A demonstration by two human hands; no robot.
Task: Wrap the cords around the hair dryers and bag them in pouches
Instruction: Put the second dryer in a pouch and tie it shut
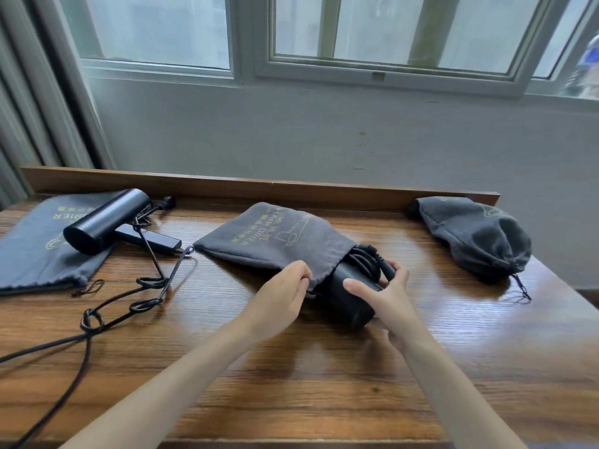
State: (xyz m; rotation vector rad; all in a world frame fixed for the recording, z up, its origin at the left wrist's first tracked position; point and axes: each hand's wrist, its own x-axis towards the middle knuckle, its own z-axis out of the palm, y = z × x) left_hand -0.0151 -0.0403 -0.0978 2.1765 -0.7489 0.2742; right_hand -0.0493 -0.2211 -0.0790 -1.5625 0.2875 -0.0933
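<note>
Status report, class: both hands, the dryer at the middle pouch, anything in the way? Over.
Left hand pinches middle pouch mouth. Right hand grips wrapped dryer, partly in. Loose cord lies left, apart.

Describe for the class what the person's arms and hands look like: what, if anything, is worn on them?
Nothing is worn. The left arm and right arm are bare, with no sleeve showing up to the picture's edge. The left hand and right hand have no gloves, and no watch, bracelet or ring shows. No markings are visible.
</note>
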